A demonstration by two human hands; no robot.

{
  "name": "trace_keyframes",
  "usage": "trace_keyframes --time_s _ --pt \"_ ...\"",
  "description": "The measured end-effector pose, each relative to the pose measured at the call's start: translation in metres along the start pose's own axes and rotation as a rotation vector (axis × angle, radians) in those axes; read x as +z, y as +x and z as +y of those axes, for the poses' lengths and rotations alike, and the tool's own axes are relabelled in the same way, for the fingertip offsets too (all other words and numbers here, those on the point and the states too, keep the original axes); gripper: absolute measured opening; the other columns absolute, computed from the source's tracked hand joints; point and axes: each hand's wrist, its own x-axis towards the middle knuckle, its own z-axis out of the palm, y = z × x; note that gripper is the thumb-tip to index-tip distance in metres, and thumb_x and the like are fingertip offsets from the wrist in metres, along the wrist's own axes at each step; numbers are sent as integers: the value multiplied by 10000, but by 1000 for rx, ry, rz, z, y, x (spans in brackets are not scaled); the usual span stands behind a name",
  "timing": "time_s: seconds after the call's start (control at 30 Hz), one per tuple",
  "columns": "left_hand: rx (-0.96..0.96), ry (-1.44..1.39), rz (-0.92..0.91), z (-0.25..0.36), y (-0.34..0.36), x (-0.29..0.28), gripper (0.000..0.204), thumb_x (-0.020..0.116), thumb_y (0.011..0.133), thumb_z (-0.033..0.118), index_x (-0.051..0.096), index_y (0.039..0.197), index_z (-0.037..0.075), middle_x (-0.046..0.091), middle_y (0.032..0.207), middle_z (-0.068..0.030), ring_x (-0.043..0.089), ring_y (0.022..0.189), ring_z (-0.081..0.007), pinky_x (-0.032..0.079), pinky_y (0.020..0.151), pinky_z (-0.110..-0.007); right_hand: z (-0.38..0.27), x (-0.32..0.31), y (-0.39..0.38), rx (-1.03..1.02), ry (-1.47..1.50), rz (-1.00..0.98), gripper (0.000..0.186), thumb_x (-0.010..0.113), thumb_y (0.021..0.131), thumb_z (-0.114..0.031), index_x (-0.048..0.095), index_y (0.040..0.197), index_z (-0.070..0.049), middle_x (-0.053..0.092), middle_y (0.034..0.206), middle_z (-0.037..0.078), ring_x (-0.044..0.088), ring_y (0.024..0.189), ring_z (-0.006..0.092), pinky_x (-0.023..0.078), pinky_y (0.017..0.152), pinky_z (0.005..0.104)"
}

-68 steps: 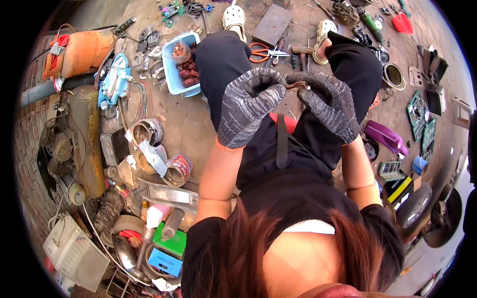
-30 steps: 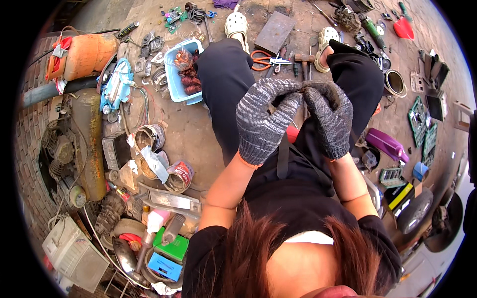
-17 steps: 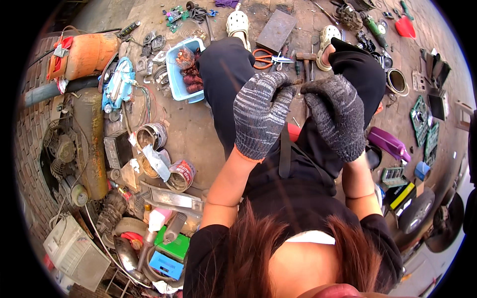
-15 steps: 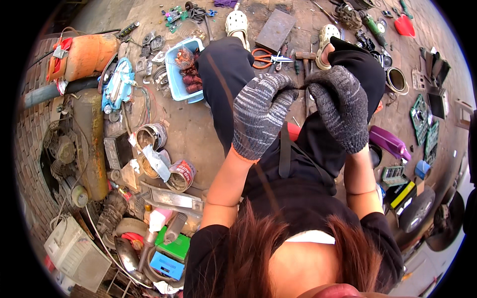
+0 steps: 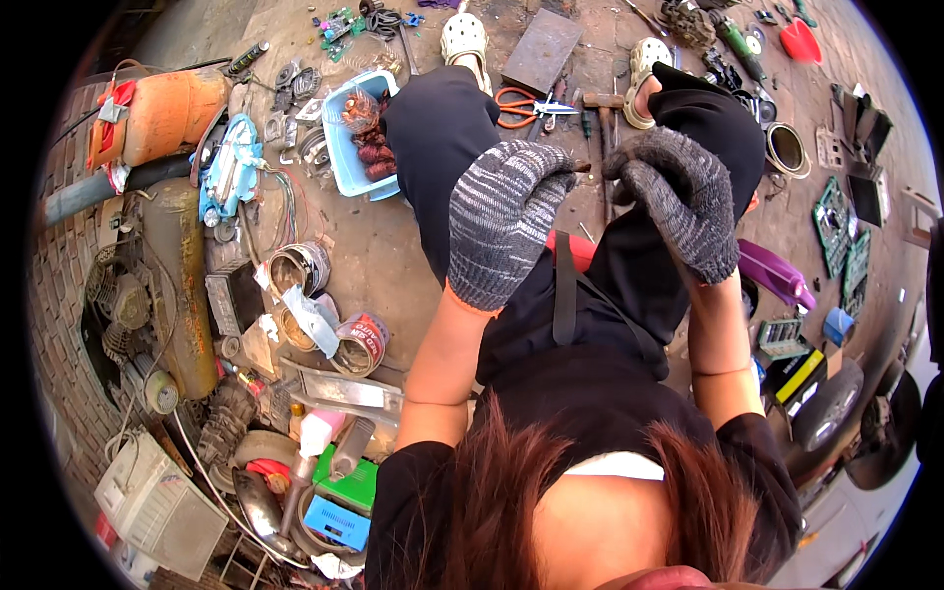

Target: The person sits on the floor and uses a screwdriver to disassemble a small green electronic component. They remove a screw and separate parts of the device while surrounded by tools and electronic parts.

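Observation:
Both hands wear grey-and-black knitted work gloves and are raised over the lap, fingertips toward each other with a narrow gap between. My left hand (image 5: 504,224) is closed in a pinch; a small dark brown piece (image 5: 582,167) sticks out at its fingertips, too small to name. My right hand (image 5: 685,202) is also closed, thumb against curled fingers; anything inside it is hidden. Beyond the hands, orange-handled scissors (image 5: 523,108) and a hammer (image 5: 604,102) lie on the ground. A light-blue basket (image 5: 340,162) beside the left leg holds coils of copper-coloured wire (image 5: 372,149).
A dark metal slab (image 5: 543,51) lies between the feet. Open tins (image 5: 362,342) and an orange gas cylinder (image 5: 162,116) stand at left. To the right are a purple plastic container (image 5: 777,273), a round tin (image 5: 786,147) and green tool trays (image 5: 834,224).
My hands have drawn slightly apart, the left moving left. The brown piece at the left fingertips now shows more clearly. The right fingers are curled a little differently.

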Motion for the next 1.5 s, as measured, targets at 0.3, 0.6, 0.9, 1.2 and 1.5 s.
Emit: trace_keyframes --time_s 0.3,0.6,0.9,1.2,1.5 --pt "-319 -600 208 10 -5 -9 238 675 776 -114 630 997 -38 666 936 -72 625 847 -119 541 762 -266 40 25 -10 -51 -108 -184 183 662 832 -144 686 966 -21 679 882 143 652 774 305 502 686 347" --pt "-141 -406 -62 8 -3 -15 234 699 739 -103 659 951 -13 678 909 -82 644 836 -162 527 762 -292 3 -2 16 -182 -293 18 171 623 842 -126 675 973 -31 681 922 146 657 835 318 516 717 353" --pt "-78 -135 62 1 -9 -12 251 685 757 -110 652 986 -13 681 924 -78 637 829 -145 540 758 -282 4 6 -15 -277 -463 -319 232 631 831 -171 675 1049 -105 672 953 124 638 813 323 500 689 390" --pt "-265 -501 -23 12 -2 -17 237 688 759 -108 649 979 -27 686 927 -83 645 860 -144 540 795 -286 25 6 -2 -225 -474 -186 209 612 842 -170 669 1007 -56 661 934 146 633 844 337 504 702 405" --pt "-257 -582 -121 4 -10 -12 204 670 764 -95 650 956 -27 673 916 -96 654 810 -173 545 753 -290 13 -7 16 -243 -417 -139 209 627 829 -159 661 984 -24 658 960 172 631 858 354 503 729 397"
